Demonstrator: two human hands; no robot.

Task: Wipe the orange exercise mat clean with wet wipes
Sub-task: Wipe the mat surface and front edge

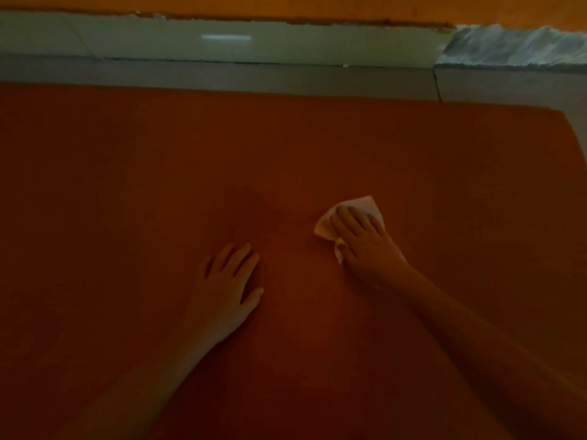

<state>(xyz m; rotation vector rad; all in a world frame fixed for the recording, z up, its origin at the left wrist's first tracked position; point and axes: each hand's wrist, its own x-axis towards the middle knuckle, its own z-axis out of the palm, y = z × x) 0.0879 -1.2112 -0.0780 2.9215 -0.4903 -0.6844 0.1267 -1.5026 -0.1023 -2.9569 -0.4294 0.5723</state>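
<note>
Under right hand [362, 241], wipe [365, 204], on mat [143, 173]

Matt, finely grained orange exercise mat [158, 173], soft white crumpled wet wipe [355, 206] of thin cloth-like sheet, smooth grey floor [286, 79] tiles, glossy pale skirting [158, 39] with reflection

Grey floor [222, 79], dim light.
1 orange mat [127, 185] lies flat on it, far edge running parallel to the pale wall base [127, 39].
</note>
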